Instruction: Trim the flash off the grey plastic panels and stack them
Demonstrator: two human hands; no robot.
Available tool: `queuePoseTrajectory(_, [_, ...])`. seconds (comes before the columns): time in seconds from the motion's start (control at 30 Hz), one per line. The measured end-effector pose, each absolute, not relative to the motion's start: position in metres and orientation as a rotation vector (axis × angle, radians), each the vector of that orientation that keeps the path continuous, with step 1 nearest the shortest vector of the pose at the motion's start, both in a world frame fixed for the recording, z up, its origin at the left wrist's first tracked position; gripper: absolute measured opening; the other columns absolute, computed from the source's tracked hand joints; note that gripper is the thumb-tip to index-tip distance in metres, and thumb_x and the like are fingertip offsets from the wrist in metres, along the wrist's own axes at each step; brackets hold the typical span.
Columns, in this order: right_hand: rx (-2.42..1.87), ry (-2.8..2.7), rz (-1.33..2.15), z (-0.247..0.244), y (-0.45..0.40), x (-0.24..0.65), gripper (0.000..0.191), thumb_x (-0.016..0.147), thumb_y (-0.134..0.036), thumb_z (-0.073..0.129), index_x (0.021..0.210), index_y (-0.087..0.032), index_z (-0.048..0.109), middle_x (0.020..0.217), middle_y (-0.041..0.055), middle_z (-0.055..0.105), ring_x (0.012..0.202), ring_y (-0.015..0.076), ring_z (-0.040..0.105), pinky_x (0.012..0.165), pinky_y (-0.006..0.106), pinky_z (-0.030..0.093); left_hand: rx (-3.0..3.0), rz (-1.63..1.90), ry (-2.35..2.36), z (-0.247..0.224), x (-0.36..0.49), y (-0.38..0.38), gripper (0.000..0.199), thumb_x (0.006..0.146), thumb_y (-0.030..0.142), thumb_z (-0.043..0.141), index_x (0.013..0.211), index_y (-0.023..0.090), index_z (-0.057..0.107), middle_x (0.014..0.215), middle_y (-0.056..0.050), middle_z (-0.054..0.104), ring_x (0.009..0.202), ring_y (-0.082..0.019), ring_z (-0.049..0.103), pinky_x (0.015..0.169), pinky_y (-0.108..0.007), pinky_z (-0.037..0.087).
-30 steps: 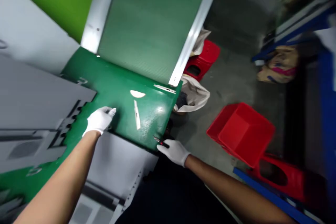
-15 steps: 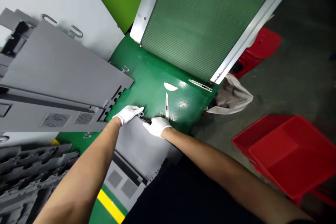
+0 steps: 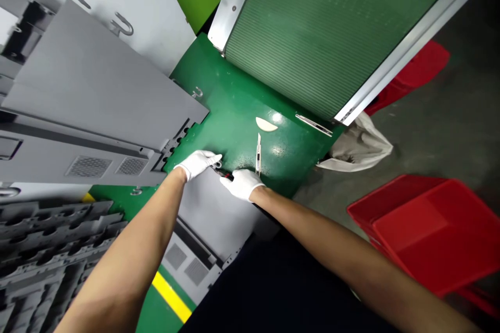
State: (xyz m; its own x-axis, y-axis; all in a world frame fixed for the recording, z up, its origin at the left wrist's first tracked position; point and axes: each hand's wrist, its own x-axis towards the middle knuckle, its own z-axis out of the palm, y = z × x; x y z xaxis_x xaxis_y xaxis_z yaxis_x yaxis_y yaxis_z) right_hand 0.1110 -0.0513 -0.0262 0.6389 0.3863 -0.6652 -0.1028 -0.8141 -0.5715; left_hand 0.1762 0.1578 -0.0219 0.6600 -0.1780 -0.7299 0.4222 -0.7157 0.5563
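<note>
Grey moulded panel [image 3: 219, 213], one, placed below your hands, close to your torso, with a hooked tab [image 3: 217, 165] at its far edge. Handling, by judgement: stiff, fairly light, smooth enough to slip under gloves; tab probably the fragile point; best held by the plain side edges. Your left hand [image 3: 198, 164]: fingertips together beside the tab; whether they pinch it, you cannot tell. Your right hand [image 3: 242, 184]: fingers closed around a red-handled tool [image 3: 227, 175], its tip near the tab, too small to make out. Dark clothing [image 3: 250, 291] hides the panel's near corner.
</note>
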Motion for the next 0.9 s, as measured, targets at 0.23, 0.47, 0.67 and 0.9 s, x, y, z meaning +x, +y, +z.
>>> queuePoseTrajectory(0.23, [-2.322,-0.276,1.057,-0.024,-0.044,0.115,0.068,0.092,-0.069,0.034,0.102,-0.015,0.073,0.097,0.0204,0.075,0.093,0.0349,0.072,0.078,0.043,0.053,2.062,-1.059,0.207,-0.019,0.177,0.151,0.048,0.075,0.065,0.069,0.084,0.018,0.078,0.087,-0.007,0.078,0.080,-0.020,0.066,0.080,-0.031,0.052])
queuePoseTrajectory(0.47, [-2.356,-0.281,1.026,-0.028,-0.036,0.116,0.069,0.093,-0.068,0.034,0.100,-0.012,0.073,0.095,0.0218,0.075,0.092,0.0379,0.072,0.078,0.047,0.054,2.004,-1.047,0.210,-0.026,0.175,0.150,0.046,0.073,0.063,0.072,0.083,0.018,0.077,0.087,-0.006,0.077,0.076,-0.018,0.064,0.077,-0.030,0.053])
queuePoseTrajectory(0.67, [-2.334,-0.235,1.062,-0.029,-0.036,0.116,0.063,0.095,-0.062,0.035,0.099,-0.012,0.072,0.098,0.0232,0.074,0.094,0.0372,0.072,0.078,0.048,0.054,2.025,-1.054,0.167,-0.028,0.177,0.149,0.046,0.075,0.063,0.070,0.082,0.018,0.075,0.086,-0.005,0.076,0.076,-0.017,0.062,0.075,-0.029,0.052])
queuePoseTrajectory(0.9, [-2.391,-0.282,1.038,-0.030,-0.034,0.114,0.062,0.098,-0.059,0.033,0.098,-0.011,0.072,0.094,0.0231,0.074,0.091,0.0347,0.073,0.077,0.044,0.055,2.098,-1.134,-0.027,-0.030,0.181,0.151,0.047,0.078,0.064,0.064,0.081,0.018,0.072,0.080,-0.003,0.071,0.072,-0.015,0.058,0.071,-0.027,0.048])
